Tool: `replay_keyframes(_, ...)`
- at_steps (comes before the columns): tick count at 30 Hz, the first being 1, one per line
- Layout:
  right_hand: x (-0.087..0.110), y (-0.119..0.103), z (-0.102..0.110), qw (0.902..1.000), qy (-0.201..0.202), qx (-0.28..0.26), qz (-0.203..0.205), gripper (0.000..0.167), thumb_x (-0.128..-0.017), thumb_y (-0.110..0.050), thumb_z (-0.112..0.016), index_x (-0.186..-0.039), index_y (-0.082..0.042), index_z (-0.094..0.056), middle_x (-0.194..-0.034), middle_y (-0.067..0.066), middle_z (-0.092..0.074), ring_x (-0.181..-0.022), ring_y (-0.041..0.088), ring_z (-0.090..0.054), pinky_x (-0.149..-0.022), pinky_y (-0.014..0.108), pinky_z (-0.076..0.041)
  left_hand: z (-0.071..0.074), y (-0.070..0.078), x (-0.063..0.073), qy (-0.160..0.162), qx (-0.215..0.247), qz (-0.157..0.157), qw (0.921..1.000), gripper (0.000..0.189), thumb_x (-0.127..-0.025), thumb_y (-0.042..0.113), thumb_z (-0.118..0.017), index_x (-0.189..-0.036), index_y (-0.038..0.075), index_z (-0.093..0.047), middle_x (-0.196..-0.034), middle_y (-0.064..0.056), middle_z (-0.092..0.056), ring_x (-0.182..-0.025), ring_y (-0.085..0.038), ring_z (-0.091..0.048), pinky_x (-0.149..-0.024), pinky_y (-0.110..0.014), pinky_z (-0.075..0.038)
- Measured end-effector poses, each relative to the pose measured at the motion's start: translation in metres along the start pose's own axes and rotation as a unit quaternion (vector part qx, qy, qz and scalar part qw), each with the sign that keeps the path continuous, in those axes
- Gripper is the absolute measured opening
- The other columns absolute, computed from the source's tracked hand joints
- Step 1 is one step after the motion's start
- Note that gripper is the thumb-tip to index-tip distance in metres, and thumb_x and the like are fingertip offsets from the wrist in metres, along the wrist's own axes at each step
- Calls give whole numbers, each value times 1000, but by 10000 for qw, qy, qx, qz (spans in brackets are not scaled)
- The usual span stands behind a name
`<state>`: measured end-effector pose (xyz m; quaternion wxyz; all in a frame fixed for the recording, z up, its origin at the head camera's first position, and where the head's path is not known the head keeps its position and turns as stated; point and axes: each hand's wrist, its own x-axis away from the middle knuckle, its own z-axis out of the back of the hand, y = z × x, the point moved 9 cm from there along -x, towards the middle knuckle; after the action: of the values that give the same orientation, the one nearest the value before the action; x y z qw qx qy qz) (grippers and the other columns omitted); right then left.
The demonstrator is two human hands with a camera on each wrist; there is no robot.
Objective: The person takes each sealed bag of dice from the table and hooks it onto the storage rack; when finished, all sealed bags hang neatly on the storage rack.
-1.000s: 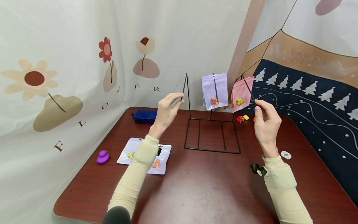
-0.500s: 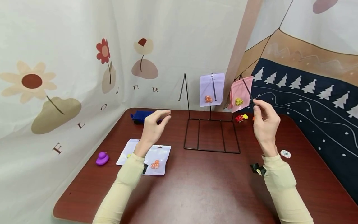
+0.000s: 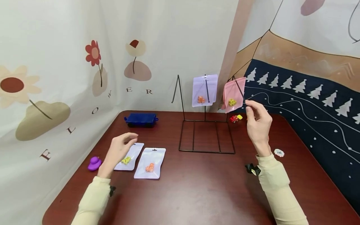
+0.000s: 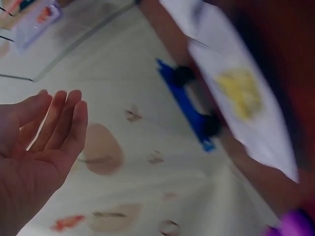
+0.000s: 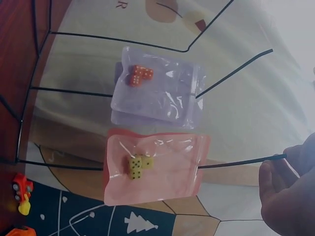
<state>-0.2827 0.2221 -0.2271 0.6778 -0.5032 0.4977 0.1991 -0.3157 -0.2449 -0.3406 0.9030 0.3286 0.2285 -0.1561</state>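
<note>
Hovering near the yellow-dice bag (image 3: 131,158), left of the rack (image 3: 206,152), head view: left hand (image 3: 118,150), fingers loose, gripping nothing; orange-dice bag (image 3: 149,160) nearer the rack; bag-hanging step, probably; next calls for pinching a bag's top; left wrist: left hand clear of bags; right wrist: right hand (image 5: 291,186) pinches rack's right hook (image 5: 236,163) tip; lilac bag (image 5: 167,91) with orange dice (image 5: 137,78) on middle hook (image 5: 236,70); pink bag (image 5: 167,182) with yellow dice (image 5: 135,164) on right.

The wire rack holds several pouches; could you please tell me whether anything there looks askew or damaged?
Slightly: in the head view, the front pink pouch hangs tilted, its top edge rising rightward, while the front purple pouch beside it hangs nearly level. No damage is visible.
</note>
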Motion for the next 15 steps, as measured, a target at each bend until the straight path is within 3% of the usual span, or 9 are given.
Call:
replay_keyframes(2, 0, -1, -3, 10000, -37, -56, -16, 18, -89, 13, -56, -105, 16, -63, -103, 28, -63, -79, 10, -58, -72, 15, -49, 5, -16, 11, -192, -78, 230, 9995, 16, -90, 5, -65, -106, 2, -69, -97, -11, -70, -88, -25, -66, -74, -34, -54)
replay_keyframes(7, 0, -2, -4, 10000, -44, -56, -58, 18, -89, 13, -57, -105, 16, -63, -104, 27, -63, -75, 9, -54, -68, 15, -47, 17, -46, 28, -611, -381, 692, 9950, 18, -90, 4, -65, -107, -1, -67, -98, -15, -69, -88, -32, -65, -74, -41, -52)
replay_keyframes(11, -1, -1, -2, 9999, -47, -64, -127, 18, -89, 13, -56, -106, 16, -63, -104, 28, -63, -71, 11, -53, -65, 15, -46, 18, -68, 36, -987, -635, 1178, 9861, 24, -91, 5, -63, -113, -5, -63, -105, -23, -65, -93, -38, -62, -77, -50, -51)
replay_keyframes(15, -2, 0, -2, 9998, -57, -109, -182, 18, -89, 12, -56, -105, 16, -64, -104, 27, -63, -64, 9, -50, -60, 14, -45, 17, -84, 43, -1085, -809, 1463, 9799, 29, -90, 5, -63, -117, -8, -60, -110, -29, -61, -95, -41, -60, -79, -54, -49)
